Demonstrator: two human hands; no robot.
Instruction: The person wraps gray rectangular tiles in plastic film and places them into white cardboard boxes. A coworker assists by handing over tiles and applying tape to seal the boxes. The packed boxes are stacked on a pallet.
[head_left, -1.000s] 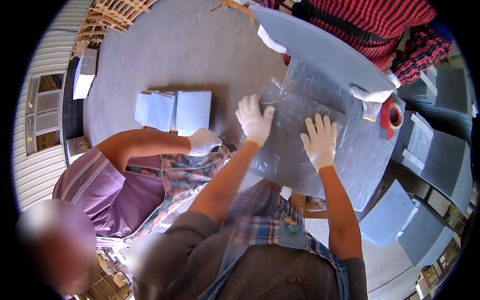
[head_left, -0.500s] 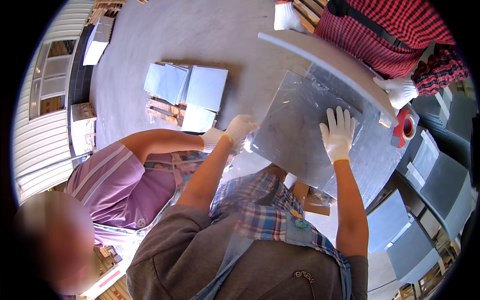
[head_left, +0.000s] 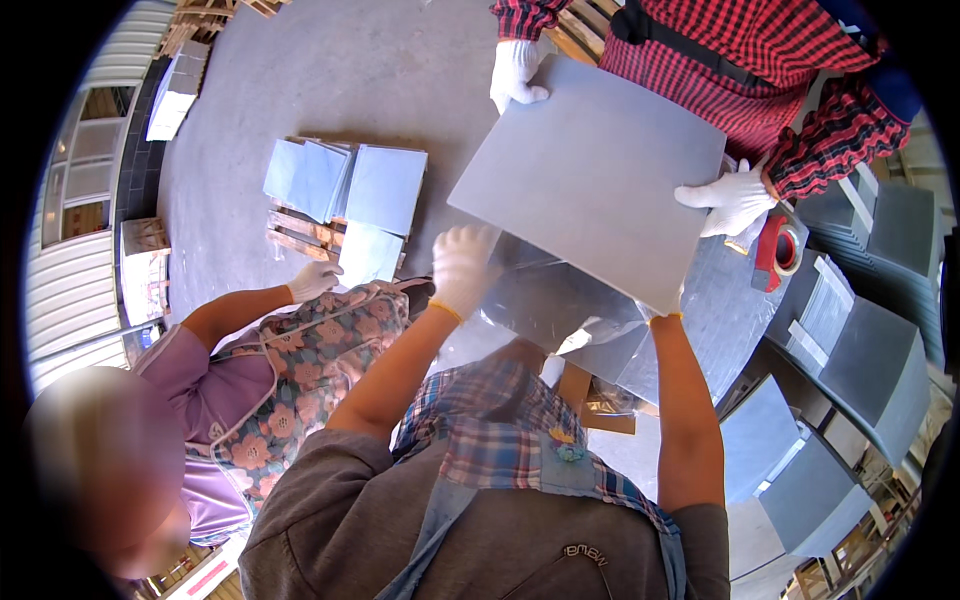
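Note:
My left hand (head_left: 462,270), in a white glove with a yellow cuff, is at the left side of the worktable. Its fingers are curled and slightly blurred; what they hold, if anything, is hidden. A large grey tile (head_left: 600,165) hangs tilted over the table, gripped at two sides by a co-worker's gloved hands. My right hand (head_left: 673,305) is by its near right corner, mostly covered by the tile, its fingers out of sight. Under the tile, clear plastic film (head_left: 600,333) lies crumpled on a dark grey sheet (head_left: 540,290).
Red tape rolls (head_left: 775,255) sit at the table's right edge. Stacked grey slabs (head_left: 865,370) stand on the right. A pallet with tiles (head_left: 385,190) is on the floor ahead. A co-worker in a floral apron (head_left: 300,370) stands close on my left.
The co-worker's tile has swung from steeply tilted to nearly flat over the table, covering my right hand, which lay spread on the grey sheet. The left co-worker has moved away leftward.

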